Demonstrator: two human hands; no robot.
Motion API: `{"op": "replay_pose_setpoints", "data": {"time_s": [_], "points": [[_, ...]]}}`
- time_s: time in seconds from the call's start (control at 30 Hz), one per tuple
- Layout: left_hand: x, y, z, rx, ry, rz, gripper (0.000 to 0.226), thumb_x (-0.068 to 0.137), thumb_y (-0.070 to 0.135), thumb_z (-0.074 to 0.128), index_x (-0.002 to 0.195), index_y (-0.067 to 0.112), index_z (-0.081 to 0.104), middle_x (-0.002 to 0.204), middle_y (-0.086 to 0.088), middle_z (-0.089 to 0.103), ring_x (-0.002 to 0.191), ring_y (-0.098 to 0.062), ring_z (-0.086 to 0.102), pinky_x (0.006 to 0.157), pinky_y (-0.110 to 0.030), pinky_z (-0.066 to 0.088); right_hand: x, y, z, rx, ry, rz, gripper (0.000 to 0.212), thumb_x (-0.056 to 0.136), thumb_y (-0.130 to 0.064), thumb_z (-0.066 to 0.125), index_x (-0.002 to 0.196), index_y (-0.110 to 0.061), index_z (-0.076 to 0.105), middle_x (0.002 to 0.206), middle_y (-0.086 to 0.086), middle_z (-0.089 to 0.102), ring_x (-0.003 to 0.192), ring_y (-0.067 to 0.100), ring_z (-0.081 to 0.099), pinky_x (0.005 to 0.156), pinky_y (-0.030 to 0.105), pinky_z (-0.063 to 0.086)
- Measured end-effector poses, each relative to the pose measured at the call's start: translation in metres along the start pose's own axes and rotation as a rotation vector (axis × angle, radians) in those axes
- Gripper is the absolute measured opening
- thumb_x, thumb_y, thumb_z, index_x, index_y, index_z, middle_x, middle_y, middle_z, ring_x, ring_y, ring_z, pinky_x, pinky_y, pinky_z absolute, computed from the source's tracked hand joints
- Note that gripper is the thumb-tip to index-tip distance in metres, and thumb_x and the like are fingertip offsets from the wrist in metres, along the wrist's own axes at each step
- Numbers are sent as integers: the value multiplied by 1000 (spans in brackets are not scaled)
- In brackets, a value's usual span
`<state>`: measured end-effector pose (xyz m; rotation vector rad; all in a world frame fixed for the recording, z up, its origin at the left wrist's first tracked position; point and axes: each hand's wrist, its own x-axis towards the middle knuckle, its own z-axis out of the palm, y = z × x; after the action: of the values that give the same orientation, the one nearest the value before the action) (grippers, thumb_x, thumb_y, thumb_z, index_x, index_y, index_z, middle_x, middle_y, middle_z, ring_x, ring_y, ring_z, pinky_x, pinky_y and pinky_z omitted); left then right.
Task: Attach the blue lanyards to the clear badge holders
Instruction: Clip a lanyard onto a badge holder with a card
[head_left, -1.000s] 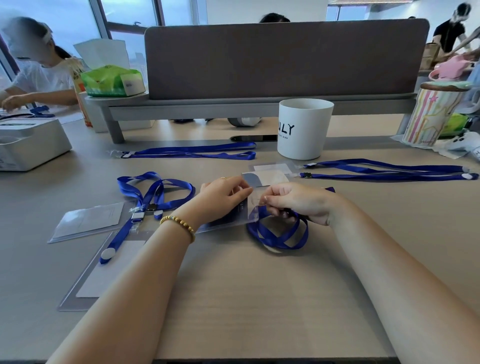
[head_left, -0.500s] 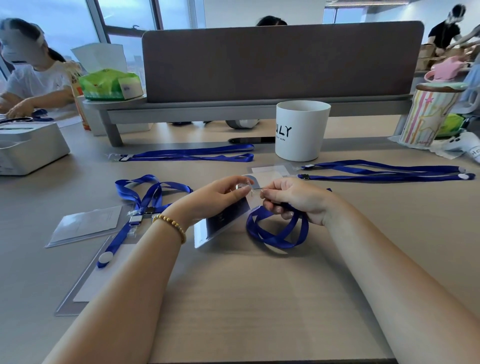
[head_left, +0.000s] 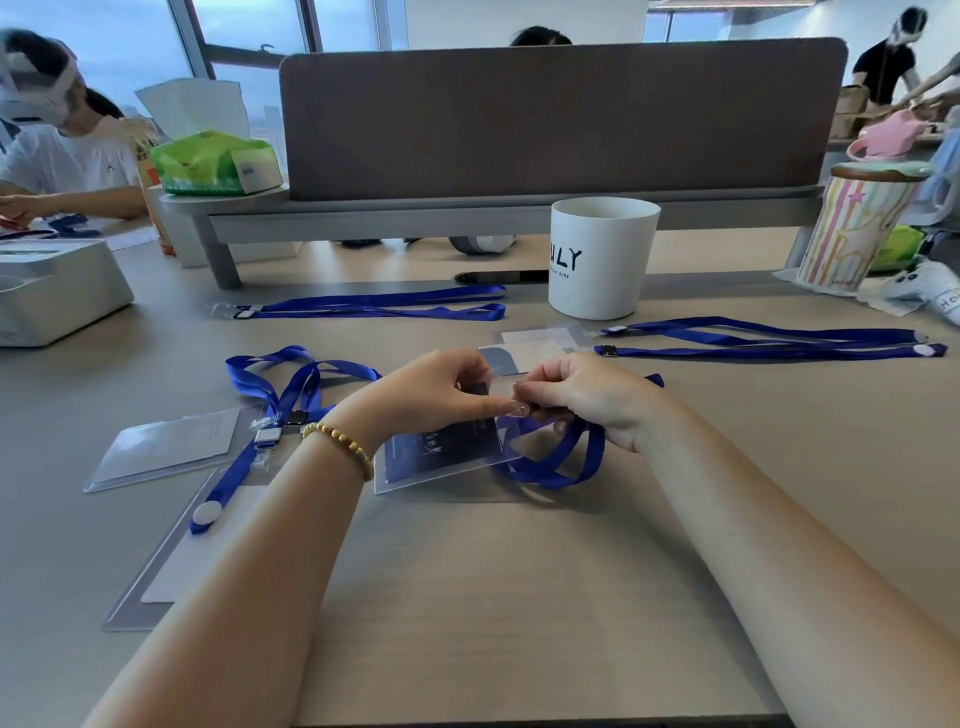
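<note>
While left hand (head_left: 431, 395) pinches the clear badge holder (head_left: 441, 452) top and right hand (head_left: 587, 400) pinches the blue lanyard (head_left: 561, 462) clip against it, holder sagging below grip toward surface (head_left: 493, 597), clip may miss slot.

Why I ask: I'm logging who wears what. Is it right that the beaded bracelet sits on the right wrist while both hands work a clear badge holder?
Not quite. In the head view the beaded bracelet is on the left wrist, behind the left hand. The rest holds: the left and right hand both work the clear badge holder.
</note>
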<state>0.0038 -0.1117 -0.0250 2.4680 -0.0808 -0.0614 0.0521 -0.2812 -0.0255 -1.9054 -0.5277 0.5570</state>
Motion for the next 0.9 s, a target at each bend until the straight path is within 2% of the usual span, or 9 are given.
{"op": "replay_pose_setpoints", "data": {"time_s": [0.2, 0.3, 0.4, 0.53, 0.63, 0.7, 0.73, 0.8, 0.9], "points": [[-1, 1, -6, -76, 45, -46, 26, 82, 38, 63, 74, 21, 46, 70, 4, 50, 65, -12, 44, 63, -21, 39, -2, -5, 2, -17, 56, -63, 9, 91, -9, 57, 88, -17, 60, 78, -2, 69, 65, 5, 64, 48, 12, 48], [2, -3, -4, -32, 67, -60, 27, 82, 39, 64, 75, 21, 46, 69, 4, 47, 63, -10, 41, 63, -23, 38, -3, -4, 2, -52, 23, -38, 8, 93, -9, 53, 91, -15, 58, 81, -2, 68, 71, 7, 63, 48, 14, 47], [3, -4, -3, 8, 65, -58, 26, 82, 38, 64, 75, 23, 44, 70, 3, 46, 63, -11, 41, 62, -22, 39, -4, -4, 2, -52, -32, -3, 10, 95, -10, 50, 100, -10, 59, 78, 0, 66, 67, 8, 57, 47, 12, 45], [3, -5, -2, 65, 68, -36, 25, 82, 38, 64, 74, 28, 42, 72, 4, 47, 65, -10, 43, 60, -20, 38, -2, -2, 4, -182, -33, 25, 9, 92, -18, 57, 96, -15, 64, 73, -3, 64, 66, 9, 55, 60, 19, 45], [3, -6, -3, 80, 65, -28, 21, 81, 40, 63, 82, 27, 46, 74, 6, 50, 71, -11, 47, 67, -24, 44, 0, -1, 5, -230, 3, 14, 7, 92, -21, 57, 93, -19, 64, 71, -4, 62, 66, 8, 54, 63, 20, 44], [2, -7, -3, 115, 61, -34, 23, 82, 42, 61, 97, 27, 50, 76, 11, 50, 77, -12, 50, 82, -34, 48, 1, -1, 7, -248, 8, -3, 8, 93, -21, 56, 93, -19, 63, 71, -5, 62, 66, 7, 55, 64, 20, 44], [1, -6, -3, 153, 70, -33, 27, 83, 43, 60, 105, 30, 51, 78, 13, 50, 83, -12, 49, 91, -40, 45, 1, 0, 7, -253, 12, -9, 8, 93, -20, 55, 93, -19, 63, 71, -5, 62, 67, 7, 55, 63, 20, 43], [-1, -5, -3, 238, 111, -20, 38, 85, 45, 56, 121, 37, 48, 90, 13, 50, 93, -11, 45, 102, -43, 36, 2, 0, 8, -242, 25, -15, 8, 93, -19, 55, 92, -18, 62, 73, -3, 63, 68, 8, 57, 60, 19, 41], [-2, 0, -2, 322, 167, 11, 33, 87, 44, 53, 120, 39, 51, 99, 10, 49, 96, -10, 43, 98, -37, 26, 3, 1, 8, -231, 26, -28, 7, 93, -19, 56, 91, -19, 63, 74, -2, 64, 69, 8, 58, 58, 18, 41]]}}
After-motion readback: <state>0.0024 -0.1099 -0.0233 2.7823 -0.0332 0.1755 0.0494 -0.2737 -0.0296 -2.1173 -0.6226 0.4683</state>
